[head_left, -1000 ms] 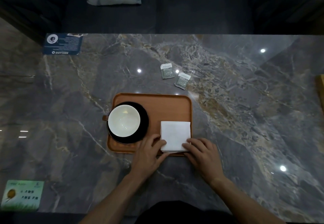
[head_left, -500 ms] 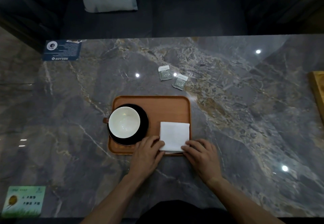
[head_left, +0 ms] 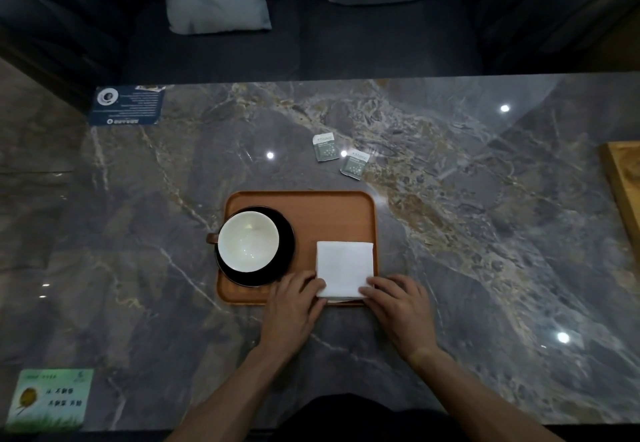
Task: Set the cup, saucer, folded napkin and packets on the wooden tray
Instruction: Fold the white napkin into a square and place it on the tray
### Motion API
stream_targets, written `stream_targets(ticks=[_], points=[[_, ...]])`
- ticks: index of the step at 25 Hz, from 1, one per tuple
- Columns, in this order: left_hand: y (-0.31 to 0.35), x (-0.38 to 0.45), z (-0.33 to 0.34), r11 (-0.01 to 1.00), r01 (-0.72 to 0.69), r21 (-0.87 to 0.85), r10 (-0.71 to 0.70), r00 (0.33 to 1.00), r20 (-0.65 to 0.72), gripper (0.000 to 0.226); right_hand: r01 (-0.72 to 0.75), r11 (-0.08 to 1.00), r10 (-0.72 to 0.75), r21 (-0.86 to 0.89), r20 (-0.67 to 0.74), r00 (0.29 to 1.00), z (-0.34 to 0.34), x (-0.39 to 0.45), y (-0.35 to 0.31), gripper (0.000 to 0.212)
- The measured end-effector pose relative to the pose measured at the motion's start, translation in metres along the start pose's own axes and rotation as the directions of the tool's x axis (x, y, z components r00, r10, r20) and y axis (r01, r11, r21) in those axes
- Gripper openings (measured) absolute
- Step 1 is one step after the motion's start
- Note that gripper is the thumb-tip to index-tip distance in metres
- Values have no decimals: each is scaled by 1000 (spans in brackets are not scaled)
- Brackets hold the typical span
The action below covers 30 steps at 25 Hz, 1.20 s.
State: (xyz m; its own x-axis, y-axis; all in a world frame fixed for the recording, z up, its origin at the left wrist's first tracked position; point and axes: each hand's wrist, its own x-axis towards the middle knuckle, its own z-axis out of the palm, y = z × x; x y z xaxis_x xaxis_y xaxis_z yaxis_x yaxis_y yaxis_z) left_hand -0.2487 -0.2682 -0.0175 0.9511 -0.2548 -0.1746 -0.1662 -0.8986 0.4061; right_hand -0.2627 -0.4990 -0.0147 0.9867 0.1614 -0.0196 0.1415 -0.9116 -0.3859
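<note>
Resting now: both hands sit at the near edge of the wooden tray point(head_left: 332, 209), one at each near corner of the napkin point(head_left: 345, 268).
Left hand: the left hand point(head_left: 294, 306) lies with fingers loosely bent, fingertips touching the napkin's near-left corner; it looks like a light press or pinch, but I cannot tell which.
Right hand: the right hand point(head_left: 398, 306) does the same at the near-right corner, fingers flat across the edge (again, pressing or pinching is not clear).
Napkin: folded white square in the tray's near-right corner, its near edge hanging slightly over the rim.
Cup and saucer: the white cup point(head_left: 248, 241) sits in the black saucer point(head_left: 285, 254) on the left half of the tray, handle pointing left past the rim.
Packets: two small packets point(head_left: 325, 147) lie on the marble table point(head_left: 485, 234) beyond the tray, well apart from it, so that step is not yet done.
Risk, napkin: letting go unevenly could drag a corner and spring the fold open, or leave it overhanging the rim.
Risk, cup: a reach for the packets passes close over the cup; a wrist brushing it could tip or rattle it on the saucer.
Risk, packets: thin and flat on polished stone, they will likely slide away rather than lift under a fingertip.
</note>
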Motion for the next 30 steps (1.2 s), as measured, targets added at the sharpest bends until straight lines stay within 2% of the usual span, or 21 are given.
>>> stream_targets(ticks=[6, 18, 25, 30], points=[[3, -1, -2, 1000, 9, -24, -9, 1000, -1, 26, -34, 999, 34, 10, 35, 999, -2, 0, -2, 20], [12, -4, 3, 997, 81, -16, -80, 997, 13, 27, 43, 998, -38, -35, 122, 992, -14, 14, 3, 18], [18, -2, 4, 990, 137, -36, -136, 991, 16, 28, 108, 994, -111, 27, 203, 973, -19, 16, 16, 24], [25, -3, 2, 978, 208, -22, -208, 978, -5, 26, 189, 982, -191, 30, 177, 966, -23, 18, 22, 21]])
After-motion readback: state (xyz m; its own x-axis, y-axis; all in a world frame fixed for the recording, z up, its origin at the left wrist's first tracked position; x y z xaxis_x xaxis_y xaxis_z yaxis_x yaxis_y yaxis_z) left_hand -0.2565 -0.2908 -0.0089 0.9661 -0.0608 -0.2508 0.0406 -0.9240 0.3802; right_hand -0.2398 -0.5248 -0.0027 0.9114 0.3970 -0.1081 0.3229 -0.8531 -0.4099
